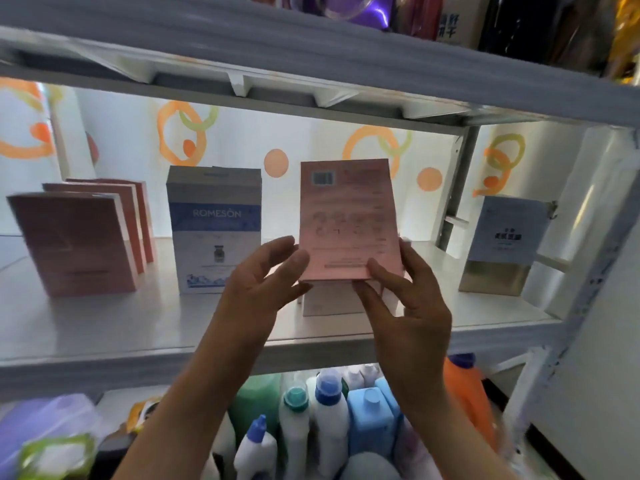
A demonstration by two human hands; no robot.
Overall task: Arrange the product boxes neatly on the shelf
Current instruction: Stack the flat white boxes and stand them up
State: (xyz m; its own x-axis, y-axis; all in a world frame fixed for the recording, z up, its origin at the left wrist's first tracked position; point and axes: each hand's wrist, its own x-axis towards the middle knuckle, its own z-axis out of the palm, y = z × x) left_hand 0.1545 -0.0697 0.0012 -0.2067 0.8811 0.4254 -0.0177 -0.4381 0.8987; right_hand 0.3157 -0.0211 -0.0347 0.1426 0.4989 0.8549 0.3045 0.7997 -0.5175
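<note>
I hold a flat pink box (pixel 348 216) upright above the white shelf (pixel 104 327), its barcode side facing me. My right hand (pixel 398 306) grips its lower right corner, thumb on the front. My left hand (pixel 263 282) touches its lower left edge with fingers spread. Behind and below the pink box a pale box (pixel 329 303) stands on the shelf, mostly hidden. Three pink boxes (pixel 79 244) stand in a row at the left. A blue-and-white ROMESON box (pixel 214 233) stands beside them. A light blue and gold box (pixel 502 244) stands at the right.
The upper shelf board (pixel 311 64) hangs low overhead, with bags on it. A metal post (pixel 457 188) rises at the back right, and the shelf frame (pixel 588 271) closes the right side. Several detergent bottles (pixel 329 417) fill the level below.
</note>
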